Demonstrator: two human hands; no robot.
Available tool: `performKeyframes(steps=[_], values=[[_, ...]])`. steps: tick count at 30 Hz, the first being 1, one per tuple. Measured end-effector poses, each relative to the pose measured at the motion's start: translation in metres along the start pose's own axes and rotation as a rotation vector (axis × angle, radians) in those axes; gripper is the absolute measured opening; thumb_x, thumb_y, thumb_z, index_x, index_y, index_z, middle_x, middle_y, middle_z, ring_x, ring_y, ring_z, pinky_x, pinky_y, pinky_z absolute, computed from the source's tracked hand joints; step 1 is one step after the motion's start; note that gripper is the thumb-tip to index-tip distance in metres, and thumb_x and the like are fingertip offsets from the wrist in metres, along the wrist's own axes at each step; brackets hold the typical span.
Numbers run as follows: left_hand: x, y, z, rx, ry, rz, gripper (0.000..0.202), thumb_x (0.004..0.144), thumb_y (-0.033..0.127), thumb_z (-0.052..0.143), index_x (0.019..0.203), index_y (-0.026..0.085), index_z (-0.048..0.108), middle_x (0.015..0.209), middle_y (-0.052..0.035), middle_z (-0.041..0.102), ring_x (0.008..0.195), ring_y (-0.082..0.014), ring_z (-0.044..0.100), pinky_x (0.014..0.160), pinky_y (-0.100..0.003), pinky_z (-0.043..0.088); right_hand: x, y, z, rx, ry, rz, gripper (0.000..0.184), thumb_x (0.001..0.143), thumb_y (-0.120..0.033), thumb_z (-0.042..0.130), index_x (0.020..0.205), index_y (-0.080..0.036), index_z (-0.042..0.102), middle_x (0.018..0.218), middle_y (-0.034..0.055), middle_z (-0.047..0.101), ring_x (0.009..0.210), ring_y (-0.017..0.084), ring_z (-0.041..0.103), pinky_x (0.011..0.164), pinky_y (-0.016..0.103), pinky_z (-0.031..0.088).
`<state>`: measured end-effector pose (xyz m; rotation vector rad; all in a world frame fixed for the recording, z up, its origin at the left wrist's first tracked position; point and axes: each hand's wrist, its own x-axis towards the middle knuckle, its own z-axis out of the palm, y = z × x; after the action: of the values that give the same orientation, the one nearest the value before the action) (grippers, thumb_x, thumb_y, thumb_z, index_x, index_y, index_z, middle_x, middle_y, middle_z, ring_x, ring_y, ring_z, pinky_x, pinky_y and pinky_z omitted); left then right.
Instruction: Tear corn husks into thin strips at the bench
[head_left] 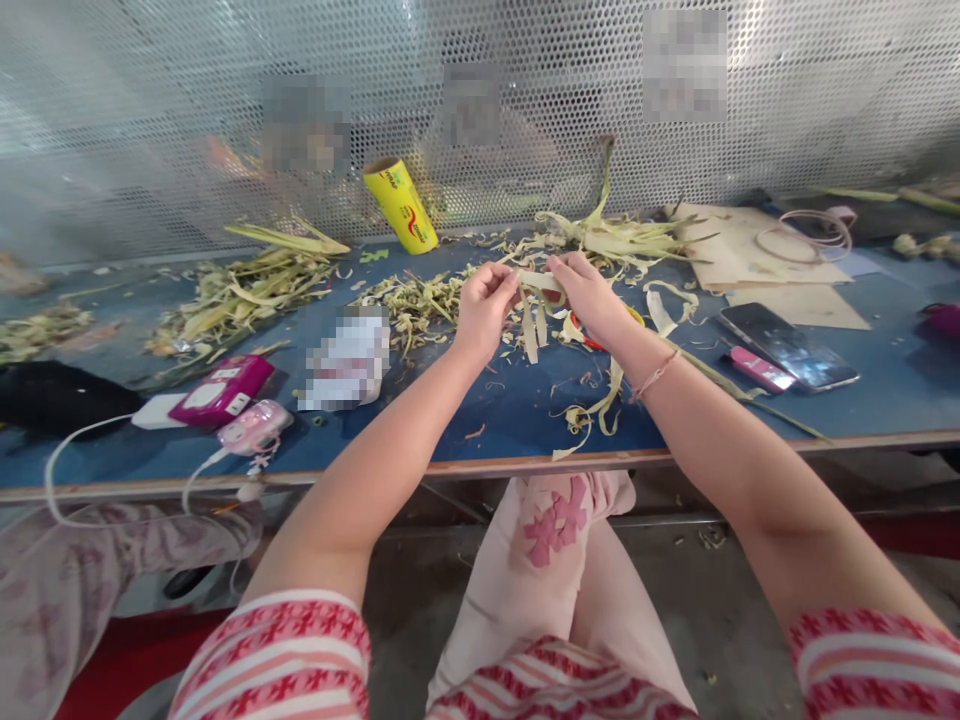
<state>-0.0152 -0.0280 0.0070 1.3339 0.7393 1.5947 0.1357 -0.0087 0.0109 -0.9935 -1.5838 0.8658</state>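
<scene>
My left hand (486,303) and my right hand (589,295) are raised over the blue table (517,400), close together. Both pinch the top of pale leaf strips (534,318) whose loose ends hang down between them. A thin bracelet (654,377) circles my right wrist. More curled strips (592,410) lie on the table below my right forearm. A red and yellow object (592,338) lies partly hidden under my right hand.
Leaf piles (240,290) and scraps (420,298) cover the table's back half. A yellow roll (401,205) leans on the perforated screen (150,120). Two phones (787,345) (759,369) lie right, beside cardboard (742,255). Pink devices (221,390) with cables sit left. Other people sit behind the screen.
</scene>
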Motion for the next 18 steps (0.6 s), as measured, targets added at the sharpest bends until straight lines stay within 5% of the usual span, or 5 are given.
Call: performKeyframes(steps=[9,14,18], values=[[0.001,-0.004,-0.001,0.008,-0.046,0.040,0.018,0.083,0.027,0.064,0.071,0.020,0.052,0.064,0.0027,0.056,0.065,-0.0102,0.058,0.070,-0.026,0.051,-0.005,-0.009,0.004,0.187,-0.206,0.064,0.045,0.095,-0.060,0.042,0.091,-0.021,0.065,0.081,0.0035,0.063,0.075,0.016,0.059,0.068,0.030,0.048],[0.002,-0.008,-0.005,0.085,-0.126,0.104,0.016,0.083,0.029,0.064,0.073,0.020,0.054,0.083,-0.0012,0.067,0.080,-0.0127,0.064,0.079,-0.029,0.051,-0.006,-0.013,0.006,0.237,-0.173,0.101,0.037,0.093,-0.051,0.050,0.081,-0.018,0.062,0.075,0.0034,0.061,0.070,0.015,0.057,0.065,0.029,0.047],[0.005,-0.013,-0.011,0.159,-0.192,0.226,0.020,0.084,0.037,0.065,0.078,0.021,0.057,0.102,-0.0032,0.068,0.095,-0.0148,0.066,0.089,-0.032,0.050,-0.008,-0.020,0.006,0.306,-0.111,0.050,0.027,0.091,-0.044,0.055,0.086,-0.018,0.064,0.087,0.0054,0.066,0.085,0.016,0.063,0.078,0.030,0.051]])
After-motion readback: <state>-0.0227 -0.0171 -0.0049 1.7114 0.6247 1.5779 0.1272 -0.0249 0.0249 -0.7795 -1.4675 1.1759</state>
